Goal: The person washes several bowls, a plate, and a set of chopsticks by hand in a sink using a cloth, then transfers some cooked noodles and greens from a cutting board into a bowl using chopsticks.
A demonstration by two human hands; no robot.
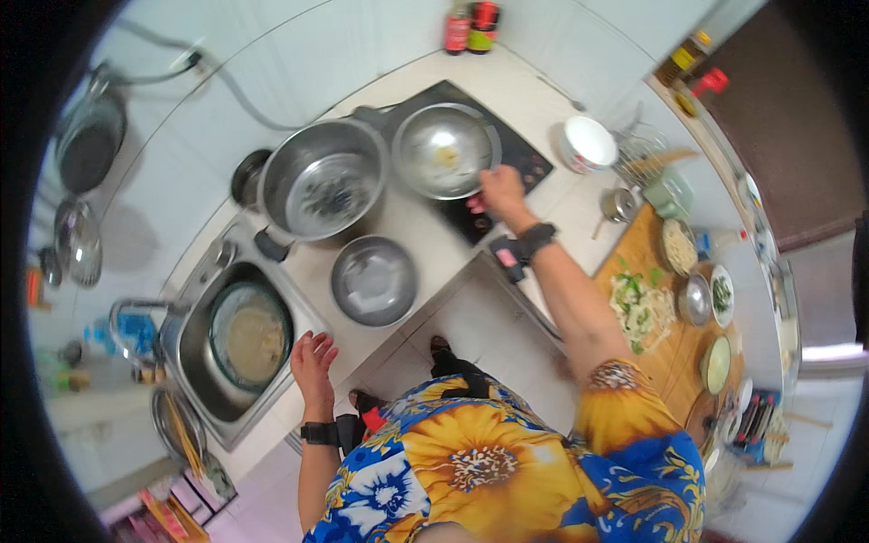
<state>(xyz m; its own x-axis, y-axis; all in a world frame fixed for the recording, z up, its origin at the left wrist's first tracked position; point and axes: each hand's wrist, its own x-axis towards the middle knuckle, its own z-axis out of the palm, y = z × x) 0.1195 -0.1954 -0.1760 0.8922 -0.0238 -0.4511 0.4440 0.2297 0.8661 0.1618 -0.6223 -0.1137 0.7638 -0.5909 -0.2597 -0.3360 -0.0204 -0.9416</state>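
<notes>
My right hand (pixel 501 193) grips the near right rim of a shallow steel bowl (pixel 445 129), which is at the black cooktop (pixel 533 163) and has a small yellowish patch inside. My left hand (pixel 314 360) is raised beside the sink's right edge, fingers apart, holding nothing. Left of the steel bowl stands a large steel pot (pixel 271 170), wet inside. A smaller grey metal bowl (pixel 373 278) rests on the counter in front of the pot. In the steel sink (pixel 197 353) sits a round basin (pixel 254 336) of cloudy liquid.
At the right, a wooden board (pixel 669 373) holds cut green and pale food (pixel 638 305) and several small bowls. A white bowl (pixel 589 142) and a small metal pot (pixel 618 205) stand right of the cooktop. Bottles (pixel 457 30) stand at the back wall.
</notes>
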